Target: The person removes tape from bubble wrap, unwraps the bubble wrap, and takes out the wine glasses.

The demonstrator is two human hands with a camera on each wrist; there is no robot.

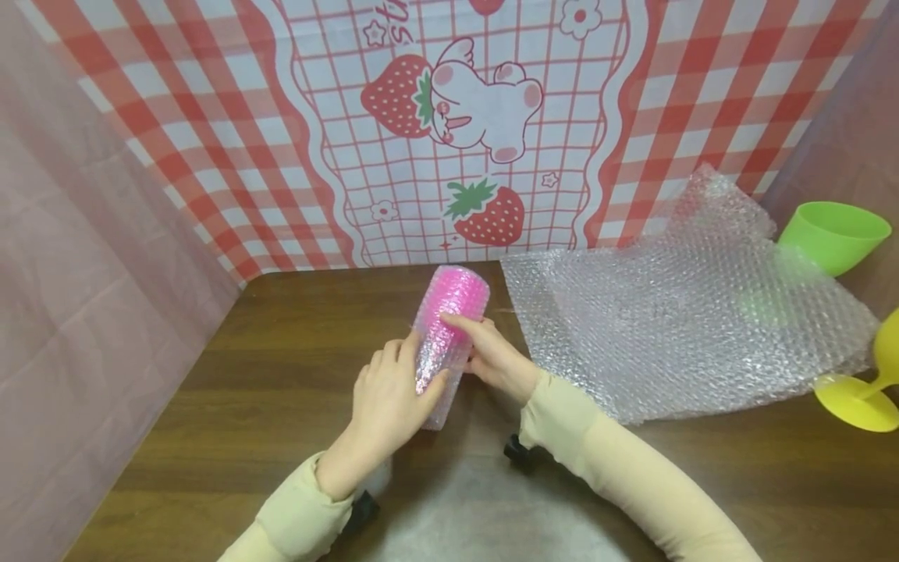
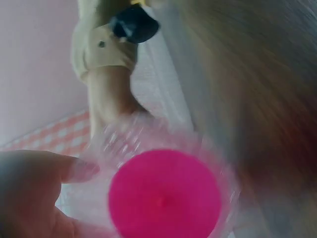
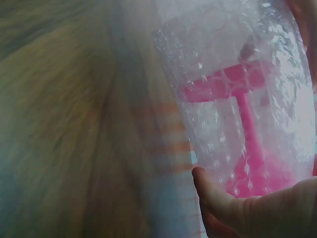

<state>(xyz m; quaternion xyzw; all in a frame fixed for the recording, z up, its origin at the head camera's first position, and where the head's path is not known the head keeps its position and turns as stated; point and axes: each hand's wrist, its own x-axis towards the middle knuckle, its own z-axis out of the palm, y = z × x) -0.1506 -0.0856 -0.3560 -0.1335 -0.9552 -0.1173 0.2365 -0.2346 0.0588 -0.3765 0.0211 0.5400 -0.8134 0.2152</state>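
A pink goblet (image 1: 456, 293) is rolled up in bubble wrap (image 1: 442, 367), forming a tilted tube above the table. My left hand (image 1: 389, 394) grips the lower left side of the roll, its thumb across the near part. From the right, my right hand (image 1: 499, 355) holds the roll with its thumb laid over the upper part. In the right wrist view, the goblet's stem (image 3: 250, 129) and flat base show through the clear layers. The left wrist view looks into the roll's end at the round pink base (image 2: 163, 193).
A large loose sheet of bubble wrap (image 1: 674, 328) spreads over the right of the wooden table (image 1: 267, 390). Behind it stands a green cup (image 1: 836, 234), partly covered. A yellow goblet (image 1: 857, 402) is at the right edge. A checked cloth (image 1: 246, 117) hangs at the back.
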